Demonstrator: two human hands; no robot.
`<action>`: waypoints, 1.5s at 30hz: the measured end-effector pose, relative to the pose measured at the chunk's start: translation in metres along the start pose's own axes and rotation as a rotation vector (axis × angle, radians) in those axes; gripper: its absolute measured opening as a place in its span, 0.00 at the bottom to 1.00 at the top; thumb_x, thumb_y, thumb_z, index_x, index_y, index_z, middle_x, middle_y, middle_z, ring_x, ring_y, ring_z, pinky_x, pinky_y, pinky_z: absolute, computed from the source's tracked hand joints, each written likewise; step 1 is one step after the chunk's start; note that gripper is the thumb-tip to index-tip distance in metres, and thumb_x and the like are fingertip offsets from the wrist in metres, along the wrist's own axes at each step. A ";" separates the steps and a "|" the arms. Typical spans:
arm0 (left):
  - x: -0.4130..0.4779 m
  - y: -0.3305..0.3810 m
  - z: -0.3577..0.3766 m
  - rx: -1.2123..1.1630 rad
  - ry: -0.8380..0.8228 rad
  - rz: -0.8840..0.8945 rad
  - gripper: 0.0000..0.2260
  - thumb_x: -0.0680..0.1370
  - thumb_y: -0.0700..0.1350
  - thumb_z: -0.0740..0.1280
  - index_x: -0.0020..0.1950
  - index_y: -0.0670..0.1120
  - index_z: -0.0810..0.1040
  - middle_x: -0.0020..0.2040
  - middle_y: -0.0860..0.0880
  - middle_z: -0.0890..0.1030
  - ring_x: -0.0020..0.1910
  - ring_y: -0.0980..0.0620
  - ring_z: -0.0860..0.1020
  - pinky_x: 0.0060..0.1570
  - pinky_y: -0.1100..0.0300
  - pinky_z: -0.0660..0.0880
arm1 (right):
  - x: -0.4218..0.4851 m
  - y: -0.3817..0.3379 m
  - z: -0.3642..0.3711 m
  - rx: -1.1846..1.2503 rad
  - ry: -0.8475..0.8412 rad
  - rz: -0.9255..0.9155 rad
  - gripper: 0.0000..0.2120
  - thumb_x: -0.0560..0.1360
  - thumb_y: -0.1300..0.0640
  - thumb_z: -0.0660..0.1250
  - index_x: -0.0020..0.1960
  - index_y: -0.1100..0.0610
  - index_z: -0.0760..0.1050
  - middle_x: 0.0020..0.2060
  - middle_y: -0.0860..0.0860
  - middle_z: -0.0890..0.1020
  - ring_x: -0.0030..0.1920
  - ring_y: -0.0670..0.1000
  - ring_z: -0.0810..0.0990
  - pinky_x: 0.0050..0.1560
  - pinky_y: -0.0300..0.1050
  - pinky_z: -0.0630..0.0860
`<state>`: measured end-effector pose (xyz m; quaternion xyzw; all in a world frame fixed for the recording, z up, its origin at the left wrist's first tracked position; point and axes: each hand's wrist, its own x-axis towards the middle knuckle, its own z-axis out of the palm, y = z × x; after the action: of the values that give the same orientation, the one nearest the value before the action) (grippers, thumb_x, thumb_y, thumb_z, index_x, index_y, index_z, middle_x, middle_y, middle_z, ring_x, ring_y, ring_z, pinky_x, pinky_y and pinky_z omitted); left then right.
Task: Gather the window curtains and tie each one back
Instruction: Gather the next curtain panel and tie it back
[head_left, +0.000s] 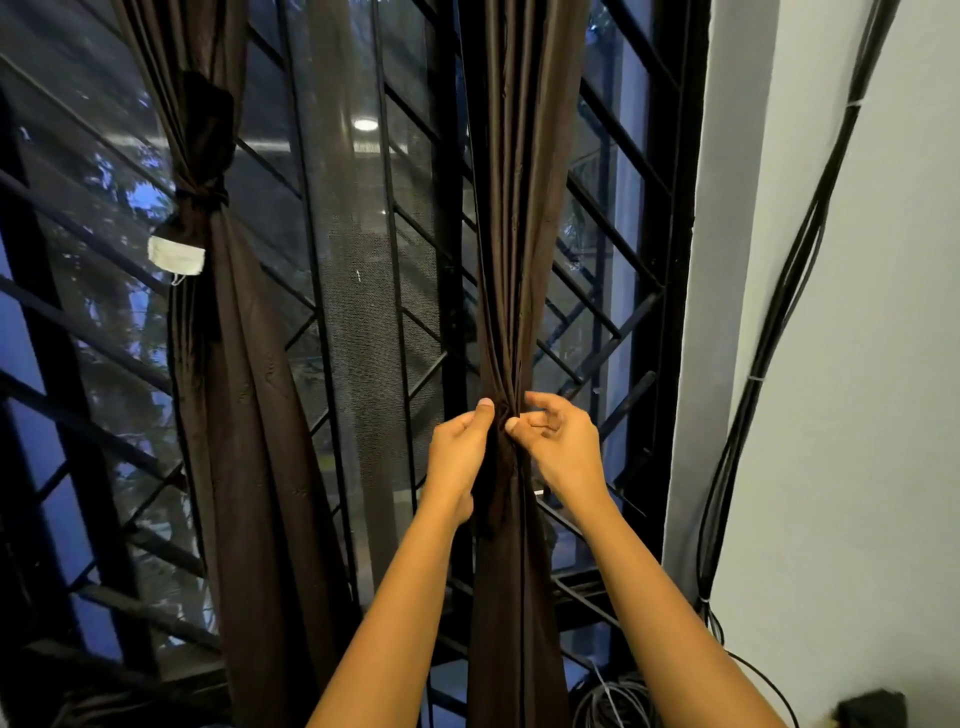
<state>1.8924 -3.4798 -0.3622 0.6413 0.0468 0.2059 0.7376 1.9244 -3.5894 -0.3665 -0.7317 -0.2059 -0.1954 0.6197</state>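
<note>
Two dark brown curtains hang before a barred window. The left curtain (244, 364) is gathered and bound by a dark tie (200, 197), with a white tag (175, 254) hanging below the knot. The right curtain (519, 218) is bunched into a narrow column. My left hand (460, 452) grips the bunch from the left, thumb up against the cloth. My right hand (563, 441) pinches the fabric from the right at the same height, fingers curled. Whether a tie band lies between my hands is hidden in the dark folds.
Black window bars (613, 322) and a mesh screen (358, 312) stand behind the curtains. A bundle of black cables (789, 291) runs down the white wall (857, 415) at the right, with coiled cable (613, 696) on the floor below.
</note>
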 end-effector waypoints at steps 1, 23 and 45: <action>0.000 -0.001 0.000 -0.031 -0.007 -0.030 0.13 0.78 0.54 0.64 0.40 0.50 0.83 0.41 0.47 0.85 0.44 0.49 0.83 0.48 0.53 0.79 | 0.000 -0.001 0.000 -0.005 -0.010 0.004 0.22 0.72 0.58 0.73 0.64 0.59 0.74 0.40 0.50 0.83 0.46 0.48 0.82 0.55 0.46 0.78; -0.003 0.002 0.001 -0.286 -0.098 -0.220 0.12 0.76 0.48 0.68 0.55 0.44 0.82 0.42 0.44 0.84 0.37 0.49 0.83 0.33 0.60 0.78 | 0.002 -0.006 -0.009 0.014 -0.019 -0.029 0.08 0.68 0.64 0.74 0.43 0.53 0.82 0.55 0.49 0.79 0.55 0.47 0.78 0.60 0.48 0.74; -0.014 0.001 0.003 -0.310 -0.160 -0.108 0.05 0.80 0.45 0.63 0.47 0.45 0.77 0.42 0.46 0.83 0.37 0.53 0.81 0.34 0.61 0.77 | -0.010 -0.008 -0.006 -0.055 -0.084 0.021 0.15 0.74 0.60 0.68 0.60 0.56 0.75 0.51 0.54 0.80 0.43 0.45 0.81 0.52 0.48 0.79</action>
<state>1.8798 -3.4873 -0.3631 0.5307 -0.0098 0.1190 0.8391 1.9116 -3.5945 -0.3640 -0.7580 -0.2184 -0.1635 0.5925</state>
